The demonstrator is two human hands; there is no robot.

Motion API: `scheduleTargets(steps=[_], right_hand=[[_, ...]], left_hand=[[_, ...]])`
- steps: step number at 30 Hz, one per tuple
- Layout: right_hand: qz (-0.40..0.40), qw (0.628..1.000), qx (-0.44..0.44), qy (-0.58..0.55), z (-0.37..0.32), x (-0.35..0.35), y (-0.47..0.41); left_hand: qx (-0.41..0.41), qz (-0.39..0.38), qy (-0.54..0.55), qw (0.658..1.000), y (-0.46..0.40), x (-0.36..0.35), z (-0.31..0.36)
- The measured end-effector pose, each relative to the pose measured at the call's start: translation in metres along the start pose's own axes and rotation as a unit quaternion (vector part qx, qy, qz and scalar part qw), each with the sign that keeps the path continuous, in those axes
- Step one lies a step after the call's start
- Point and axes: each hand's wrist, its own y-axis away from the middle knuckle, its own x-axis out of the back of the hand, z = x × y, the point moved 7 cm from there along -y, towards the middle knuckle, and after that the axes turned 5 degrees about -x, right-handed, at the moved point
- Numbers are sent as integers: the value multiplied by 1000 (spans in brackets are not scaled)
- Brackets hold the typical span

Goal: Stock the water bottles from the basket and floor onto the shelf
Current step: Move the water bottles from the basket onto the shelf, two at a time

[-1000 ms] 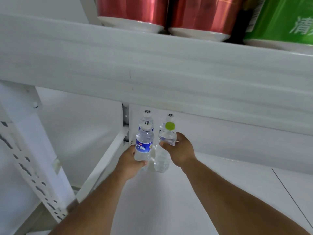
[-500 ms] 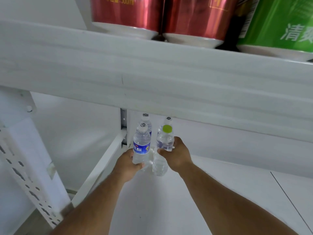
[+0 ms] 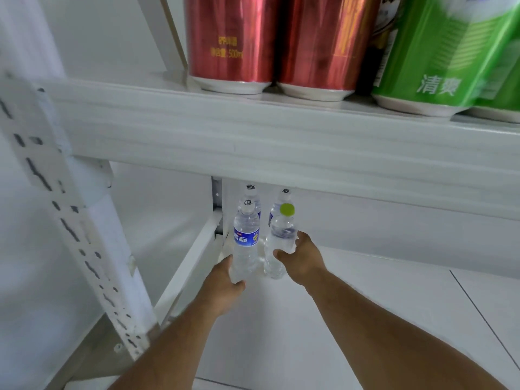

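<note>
A person reaches both bare arms deep into a white metal shelf (image 3: 365, 305), toward its back left corner. The left hand (image 3: 225, 288) grips the lower body of an upright blue-labelled water bottle (image 3: 245, 243) with a white cap, fingers curled round it. The right hand (image 3: 302, 261) grips an upright clear water bottle (image 3: 280, 243) with a yellow-green cap, fingers wrapped round its middle. The 2 bottles stand just beside each other. Directly behind them, against the back wall, stand 2 more white-capped bottles (image 3: 251, 194), partly hidden. On the shelf above (image 3: 253, 142) stand 2 red cans (image 3: 230, 43) and green cans (image 3: 439, 52) at the front edge.
</note>
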Motion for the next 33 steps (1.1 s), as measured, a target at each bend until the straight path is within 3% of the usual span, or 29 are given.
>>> scheduleTargets(steps=[7,12,20,26,33], right_hand=[[-43,990,-12,135,3,-2,81],[-72,941,55,327,12,-10,132],[-111,880,116,447,48,-23,210],[-126,885,141,425,94,-24,278],[-175,892,93,407,194,-29,346]], left_hand=[[-60,-85,-225,969,64,16,16],[-87,-132,-347,924,111,25,23],[-95,-136,-358,919,184,15,25],[-76,-146,-364,917,256,-11,7],[-46,-205,-369,905,348,-70,-30]])
